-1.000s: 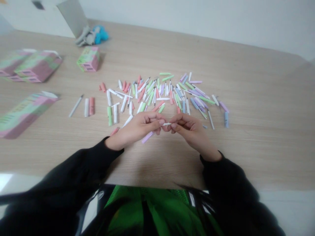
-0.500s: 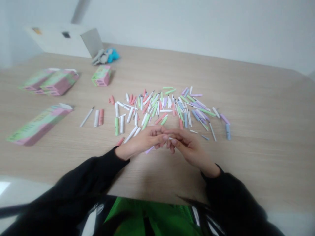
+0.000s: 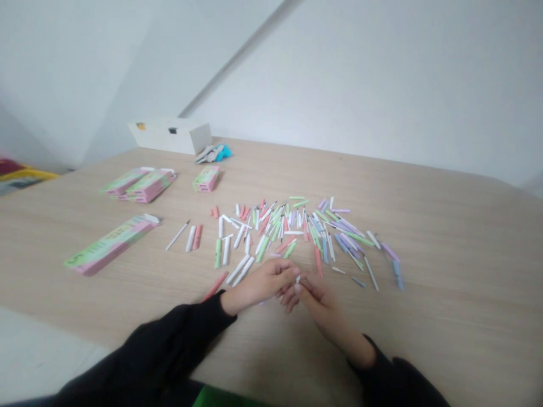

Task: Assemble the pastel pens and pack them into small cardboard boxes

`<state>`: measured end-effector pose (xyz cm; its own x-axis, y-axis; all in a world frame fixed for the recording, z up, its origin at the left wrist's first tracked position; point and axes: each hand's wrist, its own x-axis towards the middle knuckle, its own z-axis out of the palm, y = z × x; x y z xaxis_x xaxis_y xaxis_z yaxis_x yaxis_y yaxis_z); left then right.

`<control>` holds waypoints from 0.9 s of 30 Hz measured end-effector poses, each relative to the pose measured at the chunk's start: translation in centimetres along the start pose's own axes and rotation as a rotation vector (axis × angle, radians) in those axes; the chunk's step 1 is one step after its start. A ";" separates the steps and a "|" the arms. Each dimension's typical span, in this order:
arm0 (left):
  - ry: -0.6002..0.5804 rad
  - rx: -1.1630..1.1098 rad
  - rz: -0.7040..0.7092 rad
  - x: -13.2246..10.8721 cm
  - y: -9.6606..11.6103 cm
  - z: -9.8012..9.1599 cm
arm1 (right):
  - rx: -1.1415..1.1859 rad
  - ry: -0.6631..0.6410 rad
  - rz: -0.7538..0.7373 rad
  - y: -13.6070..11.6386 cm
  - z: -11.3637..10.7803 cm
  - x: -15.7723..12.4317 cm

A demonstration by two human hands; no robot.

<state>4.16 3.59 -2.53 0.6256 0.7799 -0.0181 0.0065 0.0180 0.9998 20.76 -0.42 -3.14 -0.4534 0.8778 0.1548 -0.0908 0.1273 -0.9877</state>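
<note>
Because the left hand (image 3: pixel 266 280) and the right hand (image 3: pixel 321 302) cover most of it, the small white piece they both pinch is hard to make out. The small white piece (image 3: pixel 298 278) is on the near side of a messy pile of pen parts (image 3: pixel 293 232). The black left sleeve (image 3: pixel 182 333) hides one end of a red tube (image 3: pixel 216 284). A long pink and green box (image 3: pixel 112 244) has a white flap (image 3: pixel 151 219), but its inside doesn't show.

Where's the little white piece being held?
In the head view, the white piece is below and slightly right of centre, between the left hand and right hand, near the scattered pens.
</note>
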 end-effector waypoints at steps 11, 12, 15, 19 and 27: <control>0.196 0.052 0.039 -1.0 3.1 -2.4 | -0.356 0.213 -0.063 -1.6 -3.0 -0.1; 0.214 0.083 0.057 -1.2 3.6 -2.8 | -0.374 0.231 -0.055 -1.9 -3.6 -0.2; 0.323 0.179 0.091 -1.7 4.9 -3.8 | -0.345 0.305 -0.015 -2.5 -5.0 -0.5; 0.431 0.211 0.102 -2.3 5.5 -4.3 | -0.234 0.336 0.028 -2.9 -5.7 -0.8; 0.360 0.385 0.080 -2.6 5.8 -4.1 | -0.048 0.256 -0.047 -2.9 -5.2 -0.9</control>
<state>-0.61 4.19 3.31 0.3289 0.9361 0.1246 0.2984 -0.2282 0.9268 26.06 0.81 -0.50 -0.2103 0.9577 0.1964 -0.0617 0.1875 -0.9803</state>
